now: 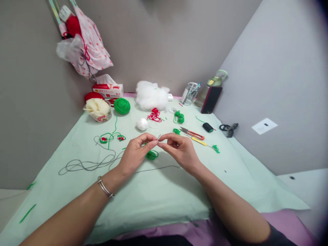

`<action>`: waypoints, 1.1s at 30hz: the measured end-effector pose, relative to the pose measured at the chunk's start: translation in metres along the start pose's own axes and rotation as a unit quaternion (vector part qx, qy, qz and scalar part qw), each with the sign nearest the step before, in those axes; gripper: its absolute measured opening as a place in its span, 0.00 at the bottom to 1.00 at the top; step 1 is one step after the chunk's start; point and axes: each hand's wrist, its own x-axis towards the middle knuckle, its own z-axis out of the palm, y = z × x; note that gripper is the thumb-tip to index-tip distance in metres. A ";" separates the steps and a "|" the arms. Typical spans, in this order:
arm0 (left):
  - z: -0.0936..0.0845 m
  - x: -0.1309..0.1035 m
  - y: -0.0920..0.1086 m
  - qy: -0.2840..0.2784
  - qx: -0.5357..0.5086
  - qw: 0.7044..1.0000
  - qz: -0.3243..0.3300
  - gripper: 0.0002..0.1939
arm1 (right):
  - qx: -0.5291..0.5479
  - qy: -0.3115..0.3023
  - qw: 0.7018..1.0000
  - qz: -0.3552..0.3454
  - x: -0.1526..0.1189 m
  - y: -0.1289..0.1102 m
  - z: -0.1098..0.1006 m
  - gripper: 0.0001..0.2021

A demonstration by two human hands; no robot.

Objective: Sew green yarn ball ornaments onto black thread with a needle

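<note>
Over the middle of the table, my left hand (137,150) and my right hand (181,150) meet fingertip to fingertip. A thin dark needle-like sliver (159,137) sticks up from my left thumb and forefinger. My right thumb and forefinger are pinched beside it; what they hold is too small to make out. Just below my left fingers lies a green crocheted piece (152,155), partly hidden. Long dark thread (84,163) lies in loops to the left, and a strand runs under my hands. Two small red, white and green crocheted pieces, one here (103,140), rest beyond the loops.
Thread snips (192,133) and a yellow-handled crochet hook (199,141) lie right of my hands. Behind are a green yarn ball (122,106), white yarn ball (142,124), white stuffing (152,96), red yarn scraps (155,116), a black thread spool (207,127) and a phone (211,99).
</note>
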 end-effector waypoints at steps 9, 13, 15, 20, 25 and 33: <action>0.007 -0.002 -0.003 -0.010 -0.123 0.991 -0.051 0.08 | -0.098 0.105 0.980 -0.139 -0.006 -0.006 0.001 0.06; 0.007 -0.002 -0.004 -0.036 -0.122 0.990 -0.061 0.08 | -0.037 0.114 0.982 -0.144 -0.006 -0.007 0.002 0.04; 0.007 -0.002 -0.005 -0.046 -0.123 0.990 -0.061 0.08 | -0.024 0.109 0.984 -0.139 -0.006 -0.007 0.003 0.04; 0.008 -0.002 -0.008 -0.051 -0.126 0.989 -0.060 0.07 | -0.008 0.097 0.985 -0.143 -0.007 -0.009 0.004 0.04; 0.007 -0.002 -0.007 -0.047 -0.124 0.989 -0.064 0.07 | 0.000 0.087 0.986 -0.139 -0.007 -0.010 0.004 0.05; 0.007 -0.003 -0.008 -0.050 -0.119 0.989 -0.066 0.07 | 0.005 0.083 0.986 -0.145 -0.006 -0.009 0.005 0.05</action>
